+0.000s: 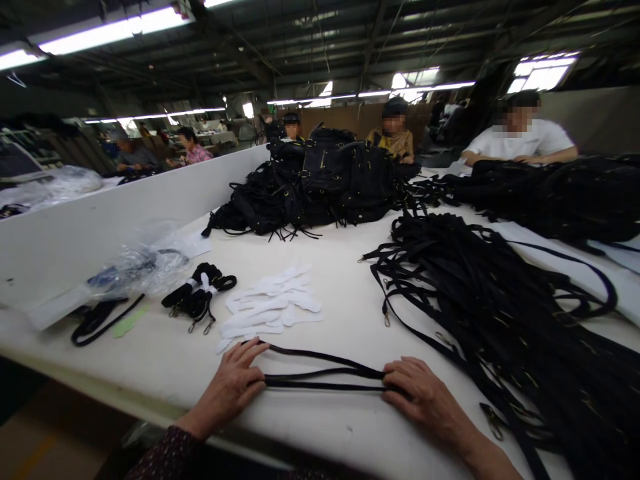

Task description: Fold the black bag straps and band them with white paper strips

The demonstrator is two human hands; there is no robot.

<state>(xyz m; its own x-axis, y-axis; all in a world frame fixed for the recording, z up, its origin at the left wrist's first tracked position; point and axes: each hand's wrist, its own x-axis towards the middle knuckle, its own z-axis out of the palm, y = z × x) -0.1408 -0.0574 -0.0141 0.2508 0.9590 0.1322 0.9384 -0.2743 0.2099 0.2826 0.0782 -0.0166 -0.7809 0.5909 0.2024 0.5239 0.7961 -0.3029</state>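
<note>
A folded black strap [320, 375] lies flat on the white table [345, 280] near its front edge. My left hand [233, 388] presses the strap's left end with fingers and thumb. My right hand [420, 395] pins its right end against the table. Just beyond the strap sits a loose heap of white paper strips [273, 308]. Left of that lie two bundled black straps [197, 297] tied with white bands.
A big pile of loose black straps [500, 300] covers the right side. Black bags [320, 183] are stacked at the back centre. Crumpled clear plastic bags [140, 267] lie by the white divider wall [100, 213]. Several people sit at the far tables.
</note>
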